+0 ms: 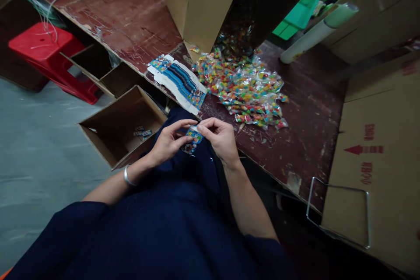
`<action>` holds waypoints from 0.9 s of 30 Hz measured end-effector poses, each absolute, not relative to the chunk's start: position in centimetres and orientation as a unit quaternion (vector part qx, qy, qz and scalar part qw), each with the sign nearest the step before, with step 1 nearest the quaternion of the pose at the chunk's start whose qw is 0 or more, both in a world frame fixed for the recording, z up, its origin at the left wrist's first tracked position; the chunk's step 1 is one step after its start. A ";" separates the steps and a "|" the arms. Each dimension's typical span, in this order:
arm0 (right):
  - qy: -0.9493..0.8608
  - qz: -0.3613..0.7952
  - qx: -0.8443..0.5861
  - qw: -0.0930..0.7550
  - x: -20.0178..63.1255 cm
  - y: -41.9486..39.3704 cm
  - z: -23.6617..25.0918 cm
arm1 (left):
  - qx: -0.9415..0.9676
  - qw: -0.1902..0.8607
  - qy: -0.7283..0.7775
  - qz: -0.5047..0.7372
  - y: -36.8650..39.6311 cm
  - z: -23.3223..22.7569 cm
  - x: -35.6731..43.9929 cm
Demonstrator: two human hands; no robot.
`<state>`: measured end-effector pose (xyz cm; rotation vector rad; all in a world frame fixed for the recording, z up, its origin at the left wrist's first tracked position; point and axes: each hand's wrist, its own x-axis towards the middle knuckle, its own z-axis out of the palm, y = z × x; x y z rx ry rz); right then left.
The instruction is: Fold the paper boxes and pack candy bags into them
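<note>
Both hands hold one small blue printed box [193,140] over my lap, just before the table edge. My left hand [169,140] grips its left side, and my right hand [220,136] pinches its top right end. A stack of flat blue-and-white box blanks [177,81] lies on the dark red table [305,118] just beyond my hands. To the right of the stack spreads a heap of clear sachets with coloured sweets [244,83].
An open cardboard carton [123,129] with a few small blue boxes inside stands on the floor to my left. A red plastic stool [49,57] is further left. Large cartons [374,162] stand at the right and another [198,0] behind the sweets.
</note>
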<state>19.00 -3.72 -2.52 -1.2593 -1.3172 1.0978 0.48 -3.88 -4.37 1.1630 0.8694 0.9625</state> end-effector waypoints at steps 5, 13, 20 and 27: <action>-0.619 0.415 -0.485 0.457 18.5 -4.1 -2.5 | 0.514 0.619 0.413 0.428 -3.6 -4.8 -0.3; -0.733 0.104 -0.598 0.306 19.1 1.8 -6.7 | 0.700 0.320 0.588 0.248 0.6 -5.3 -7.4; -0.749 0.018 -0.580 0.319 20.2 1.9 -7.9 | 0.522 0.611 0.477 0.356 0.2 -5.3 -5.3; -0.777 -0.026 -0.453 0.436 19.2 -5.5 -6.9 | 0.259 0.835 0.309 0.373 0.7 -5.8 0.3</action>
